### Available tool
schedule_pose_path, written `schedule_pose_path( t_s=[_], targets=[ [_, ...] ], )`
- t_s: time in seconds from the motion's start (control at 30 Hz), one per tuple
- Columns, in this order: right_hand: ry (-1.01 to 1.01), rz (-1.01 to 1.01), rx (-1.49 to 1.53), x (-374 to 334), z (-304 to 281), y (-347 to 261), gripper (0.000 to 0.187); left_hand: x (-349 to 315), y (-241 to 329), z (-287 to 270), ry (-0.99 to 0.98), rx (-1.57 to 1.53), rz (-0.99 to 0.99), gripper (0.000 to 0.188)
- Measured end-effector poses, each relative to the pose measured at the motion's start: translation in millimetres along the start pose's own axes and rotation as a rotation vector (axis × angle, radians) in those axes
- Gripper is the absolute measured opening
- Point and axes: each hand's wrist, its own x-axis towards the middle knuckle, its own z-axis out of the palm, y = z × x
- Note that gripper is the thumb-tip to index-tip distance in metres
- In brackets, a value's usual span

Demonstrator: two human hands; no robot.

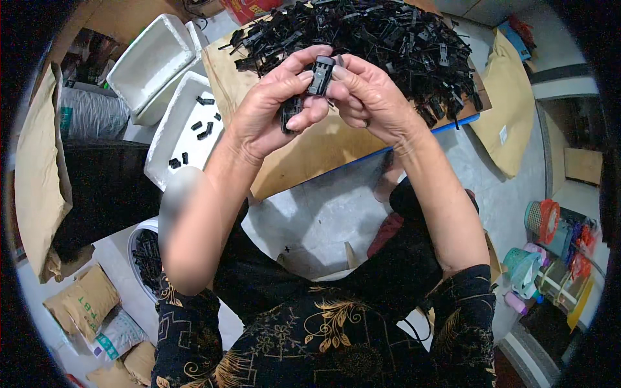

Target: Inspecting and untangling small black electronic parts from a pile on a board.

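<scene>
Both my hands are raised over a low wooden board (304,158). My left hand (275,107) grips a small black plastic clip (321,74) by thumb and fingers, with another black piece (289,116) tucked in its palm. My right hand (365,97) pinches the same clip from the other side. Just beyond my hands, a large heap of black plastic clips (381,35) covers the far part of the board.
A white foam tray (178,129) with several black pieces lies left of the board, another white foam box (149,61) behind it. A white bucket (145,255) of black parts stands by my left elbow. Tan sacks (39,168) line the left and right (511,110). Colourful baskets (550,239) sit at the right.
</scene>
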Motion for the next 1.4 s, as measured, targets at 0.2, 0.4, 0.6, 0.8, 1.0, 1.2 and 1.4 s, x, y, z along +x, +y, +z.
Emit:
schedule_pose_path(
  t_s=[0.2, 0.4, 0.6, 0.8, 1.0, 1.2, 1.4],
  targets=[
    [0.054, -0.006, -0.158, -3, 1, -8, 0.015, 2, 3, 11, 0.177, 0.511, -0.025, 0.038],
    [0.124, -0.068, -0.489, 0, 4, -3, 0.016, 1, -2, 15, 0.207, 1.064, 0.022, 0.035],
    [0.126, 0.001, -0.366, 0, 9, 2, 0.026, -2, 0, 14, 0.285, 1.001, -0.002, 0.033],
    [0.120, -0.019, -0.642, 6, 10, 10, 0.027, -4, 0, 7, 0.313, 1.022, -0.018, 0.028],
    [0.127, -0.056, -0.746, 10, 15, 15, 0.025, -6, -2, 1, 0.345, 1.069, -0.008, 0.023],
    [0.199, -0.361, -0.899, 27, 12, 42, 0.025, -7, -12, -8, 0.412, 1.463, 0.278, 0.025],
    [0.103, -0.093, -0.714, 31, 21, 27, 0.026, -10, -1, -28, 0.401, 1.530, 0.336, 0.027]
  ],
)
